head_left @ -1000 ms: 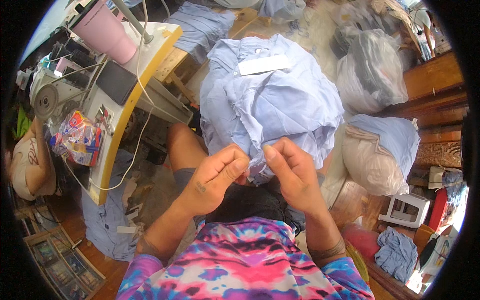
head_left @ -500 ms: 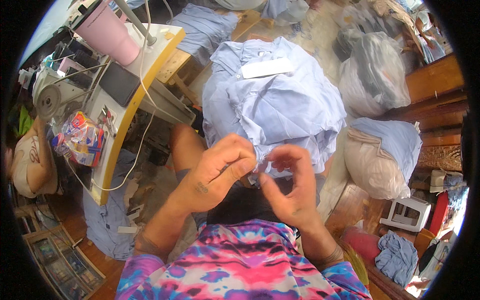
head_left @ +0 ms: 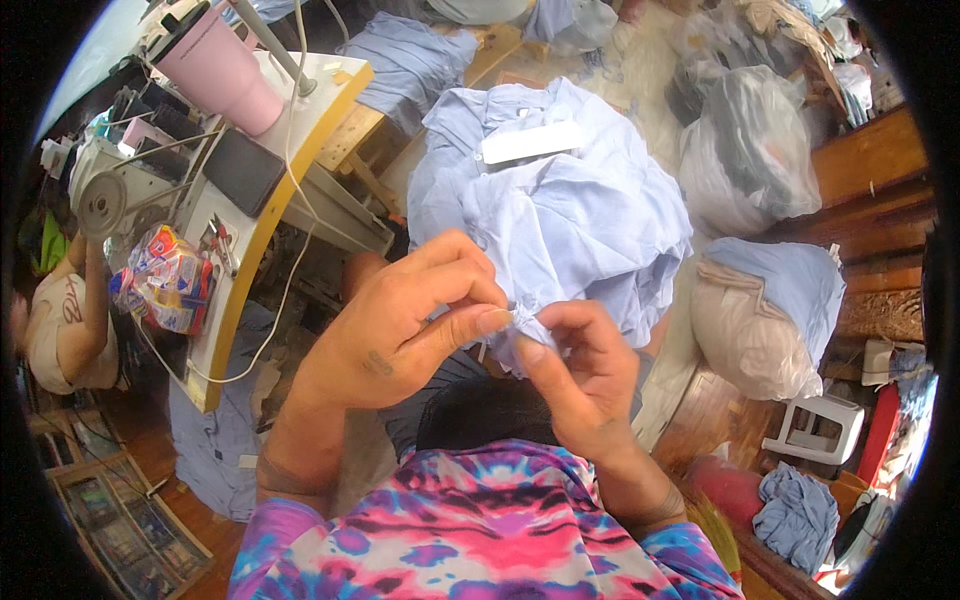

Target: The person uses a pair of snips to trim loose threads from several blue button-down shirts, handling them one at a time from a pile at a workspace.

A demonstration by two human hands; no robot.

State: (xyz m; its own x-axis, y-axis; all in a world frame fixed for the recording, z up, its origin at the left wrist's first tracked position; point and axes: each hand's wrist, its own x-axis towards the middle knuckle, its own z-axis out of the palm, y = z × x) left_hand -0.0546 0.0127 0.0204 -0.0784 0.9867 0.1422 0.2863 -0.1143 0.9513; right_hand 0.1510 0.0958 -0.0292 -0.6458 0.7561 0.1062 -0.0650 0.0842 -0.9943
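A light blue shirt lies bunched over my lap, its collar at the far end. On top of it rests a flat white rectangular piece. My left hand pinches a gathered bit of the blue cloth between thumb and fingers. Just beside it, my right hand grips the same bunched cloth with its thumb and forefinger. The fingertips of both hands nearly meet there. Whether a button or thread sits between them is too small to make out.
At left, a white table with a yellow edge holds a pink tumbler, a dark phone, pliers and a colourful plastic packet. Stuffed bags and a white stool stand at right. Another person's arm shows far left.
My right hand has closed from a loose, parted pose onto the cloth. My left hand has shifted slightly up, and the gathered cloth now stands up between the fingertips.
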